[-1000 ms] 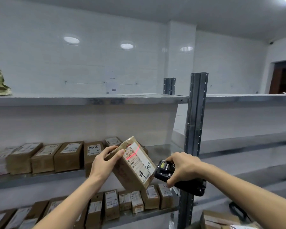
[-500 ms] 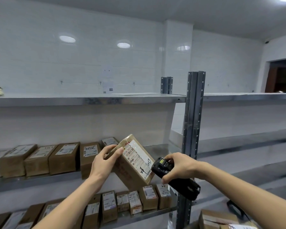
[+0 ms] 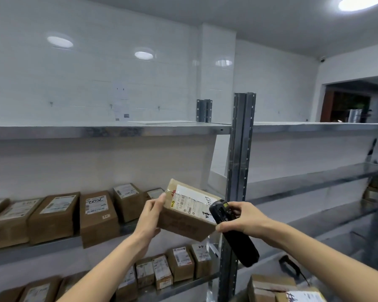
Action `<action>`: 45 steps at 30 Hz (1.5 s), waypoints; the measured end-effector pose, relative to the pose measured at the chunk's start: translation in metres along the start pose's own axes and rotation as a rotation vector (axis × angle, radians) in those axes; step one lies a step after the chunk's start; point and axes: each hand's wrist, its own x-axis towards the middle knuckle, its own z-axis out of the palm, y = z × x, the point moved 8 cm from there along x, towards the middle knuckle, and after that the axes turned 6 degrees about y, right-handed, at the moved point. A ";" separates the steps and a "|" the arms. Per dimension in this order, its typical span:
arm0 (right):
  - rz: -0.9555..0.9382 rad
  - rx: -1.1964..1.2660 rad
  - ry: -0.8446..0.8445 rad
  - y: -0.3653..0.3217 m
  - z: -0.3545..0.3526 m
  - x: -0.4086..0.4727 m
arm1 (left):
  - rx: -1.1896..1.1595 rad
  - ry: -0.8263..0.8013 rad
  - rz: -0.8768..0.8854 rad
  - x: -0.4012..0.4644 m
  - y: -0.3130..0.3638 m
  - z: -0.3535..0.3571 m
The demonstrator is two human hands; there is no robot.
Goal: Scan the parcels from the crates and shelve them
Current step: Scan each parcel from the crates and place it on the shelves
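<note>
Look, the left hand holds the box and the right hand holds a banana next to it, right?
Not quite. The left hand does hold the box, but the right hand holds a black scanner, not a banana. The head view shows the scanner right beside the box's label.

The parcel (image 3: 189,211) sat between the left hand (image 3: 148,216) and right hand (image 3: 244,219), boxes (image 3: 55,216) shelved left of both.
</note>
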 end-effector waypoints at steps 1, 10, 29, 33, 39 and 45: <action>0.005 -0.003 0.013 0.002 -0.004 0.001 | 0.023 -0.006 -0.001 0.002 0.000 0.003; 0.049 -0.030 0.101 0.019 -0.038 0.019 | 0.218 -0.353 -0.025 0.020 -0.017 0.033; -0.065 0.105 0.140 0.056 -0.002 0.106 | 0.095 -0.164 -0.053 0.078 -0.051 0.081; -0.116 0.186 0.118 0.054 -0.001 0.131 | 0.109 -0.119 -0.029 0.095 -0.054 0.103; -0.114 0.185 0.039 0.068 -0.008 0.169 | 0.155 -0.047 0.043 0.107 -0.059 0.107; -0.077 0.149 -0.083 0.087 -0.007 0.196 | 0.231 0.044 0.116 0.128 -0.074 0.100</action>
